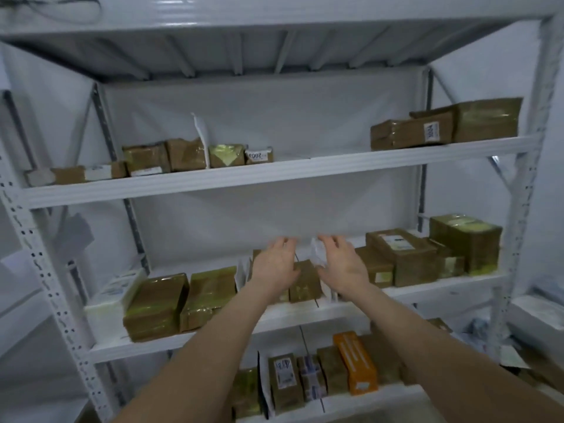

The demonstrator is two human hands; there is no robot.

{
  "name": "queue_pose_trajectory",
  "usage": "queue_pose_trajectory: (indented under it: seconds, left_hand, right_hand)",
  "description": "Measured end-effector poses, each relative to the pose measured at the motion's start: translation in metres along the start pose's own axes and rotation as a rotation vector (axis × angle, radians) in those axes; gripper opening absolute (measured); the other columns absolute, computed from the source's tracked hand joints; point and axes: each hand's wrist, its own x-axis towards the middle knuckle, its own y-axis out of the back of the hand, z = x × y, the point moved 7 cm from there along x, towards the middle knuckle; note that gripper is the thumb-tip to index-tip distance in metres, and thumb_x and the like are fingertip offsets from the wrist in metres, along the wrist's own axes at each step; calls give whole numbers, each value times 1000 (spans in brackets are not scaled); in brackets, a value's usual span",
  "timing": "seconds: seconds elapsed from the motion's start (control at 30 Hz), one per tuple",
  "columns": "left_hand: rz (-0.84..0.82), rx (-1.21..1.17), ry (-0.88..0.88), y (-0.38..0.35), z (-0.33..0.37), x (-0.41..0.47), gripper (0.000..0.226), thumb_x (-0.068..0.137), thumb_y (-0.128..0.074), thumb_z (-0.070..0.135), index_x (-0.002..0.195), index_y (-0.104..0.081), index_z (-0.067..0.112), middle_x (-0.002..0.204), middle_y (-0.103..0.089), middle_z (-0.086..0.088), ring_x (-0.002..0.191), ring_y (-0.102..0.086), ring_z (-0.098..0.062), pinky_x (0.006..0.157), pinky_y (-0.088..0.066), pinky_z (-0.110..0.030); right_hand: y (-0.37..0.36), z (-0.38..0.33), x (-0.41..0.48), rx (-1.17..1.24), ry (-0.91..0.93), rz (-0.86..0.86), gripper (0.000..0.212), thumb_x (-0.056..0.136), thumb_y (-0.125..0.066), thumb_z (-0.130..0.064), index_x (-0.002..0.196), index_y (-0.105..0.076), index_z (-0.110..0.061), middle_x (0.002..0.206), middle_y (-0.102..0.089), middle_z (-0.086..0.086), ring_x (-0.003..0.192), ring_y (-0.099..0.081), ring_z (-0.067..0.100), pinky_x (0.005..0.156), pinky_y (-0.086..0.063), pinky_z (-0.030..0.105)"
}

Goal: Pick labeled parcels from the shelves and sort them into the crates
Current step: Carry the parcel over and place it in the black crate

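One wide-angle camera, worn on the person's head, faces forward and a little down, close in front of the white shelf rack (213, 184); its posts (522, 209) look bent at the edges.

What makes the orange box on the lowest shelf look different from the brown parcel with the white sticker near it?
The orange box is bright orange; the brown parcel is dull brown. The brown parcel carries a big white label on its face; the orange box shows only a small white patch near its lower end. Both stand on end in one row on the lowest shelf.
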Motion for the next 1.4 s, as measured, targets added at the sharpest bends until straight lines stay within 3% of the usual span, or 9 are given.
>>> queue_pose_trajectory:
  seconds: [0.33, 0.5, 0.7, 0.83, 1.0, 1.17, 1.3, 1.4]
  left_hand:
    - [417, -16, -7, 109, -50, 109, 54, 90, -52, 22, 141, -38, 15, 140, -41, -5, 125, -44, -25, 90, -48, -41]
    - [559, -252, 90, 132, -106, 155, 50, 89, -53, 13, 138, -44, 12, 137, -48, -7, 124, -48, -25, 96, -43, -38]
    - [587, -488, 171, 149, -142, 197, 48, 91, -49, 6, 138, -43, 9, 136, -52, -10, 124, -50, -24, 103, -38, -33]
    - [576, -505, 202, 146, -146, 214, 46, 92, -47, 7, 138, -43, 9, 136, -52, -9, 123, -51, -24, 103, -37, -33]
    - [407, -525, 260, 131, -135, 239, 50, 92, -48, 10, 141, -39, 9, 131, -56, -14, 123, -51, -30, 103, -40, -36]
    - [271, -601, 351, 122, -117, 253, 49, 96, -47, 22, 141, -39, 4, 139, -48, -16, 126, -47, -32, 102, -39, -33]
    - [380, -922, 427, 121, -116, 257, 25, 90, -60, 16, 114, -62, 9, 118, -64, -15, 103, -61, -30, 88, -52, -40]
    - [469, -1118, 380, 125, -96, 259, 24, 82, -64, -2, 102, -63, 11, 111, -67, -10, 98, -64, -25, 86, -55, -38]
  right_hand:
    - [70, -62, 147, 133, 109, 239, 64, 90, -60, -29, 146, -31, -19, 145, -33, 9, 130, -37, 29, 104, -37, 39]
    - [68, -99, 228, 164, 139, 211, 68, 88, -62, -38, 146, -30, -21, 143, -37, 10, 132, -38, 29, 103, -37, 40]
    - [68, -97, 298, 146, 117, 137, 64, 89, -58, -44, 146, -32, -31, 143, -41, 14, 131, -40, 33, 107, -36, 40]
    - [57, -94, 318, -7, 140, 51, 43, 92, -53, -46, 134, -48, -40, 137, -53, 1, 126, -48, 27, 100, -41, 36]
    - [67, -76, 326, -65, 122, 42, 38, 90, -53, -28, 127, -53, -39, 133, -56, -1, 119, -53, 25, 93, -41, 31]
    - [76, -67, 327, 86, 180, -12, 34, 92, -45, -18, 120, -62, -23, 126, -61, 6, 114, -55, 26, 91, -45, 31]
    - [96, -47, 318, 294, 181, 88, 22, 94, -53, -24, 103, -69, -13, 109, -68, 8, 103, -59, 24, 85, -44, 30]
    - [117, -23, 315, 476, 142, 196, 13, 84, -67, -15, 96, -69, -18, 107, -69, 2, 98, -61, 17, 85, -45, 26]
